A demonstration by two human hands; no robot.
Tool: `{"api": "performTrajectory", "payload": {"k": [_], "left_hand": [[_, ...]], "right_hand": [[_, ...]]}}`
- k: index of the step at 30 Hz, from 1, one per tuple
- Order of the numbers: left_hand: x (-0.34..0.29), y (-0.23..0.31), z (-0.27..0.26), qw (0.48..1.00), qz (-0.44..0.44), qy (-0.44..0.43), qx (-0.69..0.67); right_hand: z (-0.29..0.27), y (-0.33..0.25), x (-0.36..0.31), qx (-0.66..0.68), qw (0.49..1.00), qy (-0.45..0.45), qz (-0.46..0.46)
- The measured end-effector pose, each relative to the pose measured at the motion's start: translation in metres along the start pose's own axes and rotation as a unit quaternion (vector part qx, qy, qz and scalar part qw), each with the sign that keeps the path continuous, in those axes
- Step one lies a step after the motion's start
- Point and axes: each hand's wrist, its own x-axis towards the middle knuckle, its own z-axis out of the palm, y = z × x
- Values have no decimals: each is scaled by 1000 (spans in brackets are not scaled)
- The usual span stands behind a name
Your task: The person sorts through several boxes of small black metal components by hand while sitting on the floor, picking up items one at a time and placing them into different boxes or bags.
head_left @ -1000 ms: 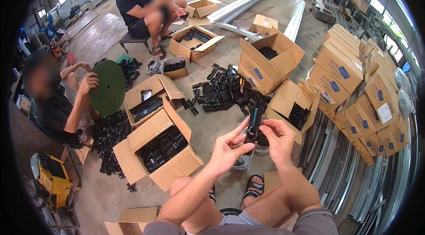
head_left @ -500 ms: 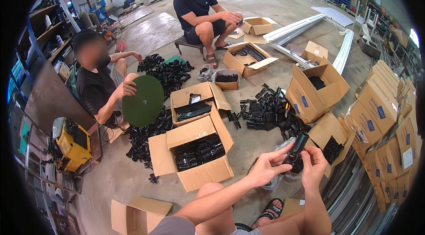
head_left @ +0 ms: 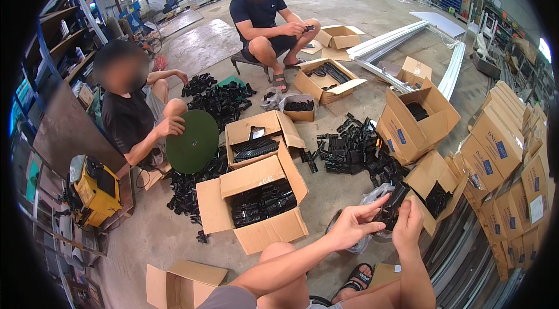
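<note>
Both my hands are raised over the floor at the lower right, around a glossy black, tube-like part (head_left: 398,194). My left hand (head_left: 356,228) grips it from the left, index finger stretched along it and thumb below. My right hand (head_left: 409,223) closes on its right side, fingers bent and partly hiding it. Clear plastic bag (head_left: 372,194) film shows behind and beneath my hands. Just right of them stands an open carton (head_left: 431,175) with black pieces inside. A loose pile of black parts (head_left: 355,149) lies beyond my hands.
Open cartons of black parts (head_left: 265,236) stand in front of me. At the left a co-worker holds a green disc (head_left: 192,141) beside another black heap (head_left: 218,99). A second co-worker (head_left: 262,12) sits at the back. Stacked cartons (head_left: 495,140) and metal profiles (head_left: 460,268) line the right.
My right hand has turned and closed further over the black part. The left co-worker's green disc has shifted slightly right and down. The far co-worker's hands moved slightly left.
</note>
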Motion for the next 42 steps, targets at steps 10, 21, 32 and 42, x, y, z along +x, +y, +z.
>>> {"api": "performTrajectory", "payload": {"k": [10,21,32,42], "left_hand": [[0,3,-5,1000,4,8,-17],[1,0,-2,1000,-9,2,-20],[-1,4,-5,1000,-24,5,-6],[-6,17,-5,894,93,33,437]], "right_hand": [[3,-8,5,-16,995,29,-92],[-2,6,2,-46,996,-2,-76],[1,3,4,-28,996,5,-90],[-20,12,9,295,938,-61,171]]}}
